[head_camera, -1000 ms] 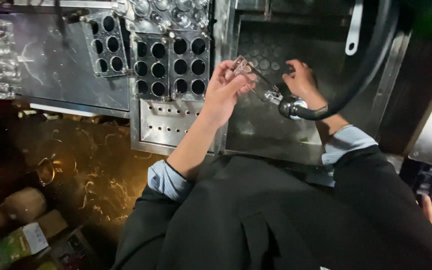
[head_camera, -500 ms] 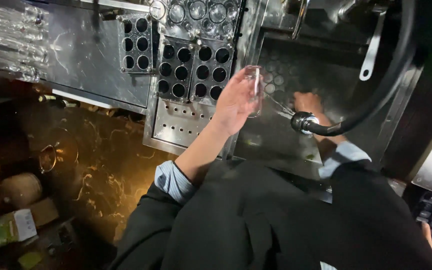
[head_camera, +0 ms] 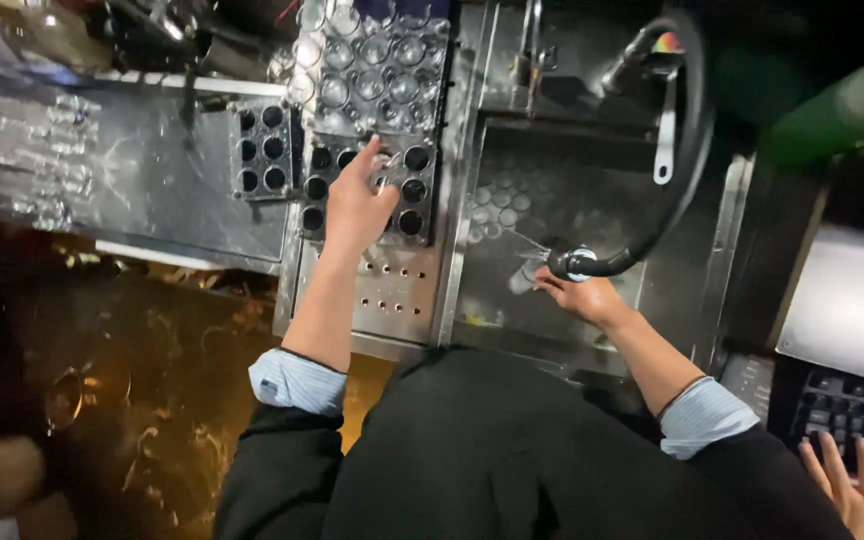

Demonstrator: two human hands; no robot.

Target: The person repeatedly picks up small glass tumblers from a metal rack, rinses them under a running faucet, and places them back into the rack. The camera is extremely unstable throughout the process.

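My left hand (head_camera: 355, 207) reaches forward over a black rack with round holes (head_camera: 407, 190) and grips a small clear glass (head_camera: 384, 168) at the rack's top edge. My right hand (head_camera: 580, 296) is low in the steel sink (head_camera: 512, 200), closed around the metal spray nozzle (head_camera: 574, 262) at the end of a black curved hose (head_camera: 687, 170). A pale blur of water or glass shows just left of the nozzle. Both sleeves are dark with light blue cuffs.
Several upturned clear glasses (head_camera: 372, 55) stand in a tray behind the rack. A second holed rack (head_camera: 260, 150) sits left on the steel counter (head_camera: 102, 190). Another person's hand (head_camera: 852, 490) hovers by a keyboard (head_camera: 852, 420) at bottom right. A green bottle (head_camera: 842, 115) is at top right.
My left hand has carried the glass from over the sink's edge leftward and forward to the holed rack. My right hand has stayed at the nozzle in the sink.
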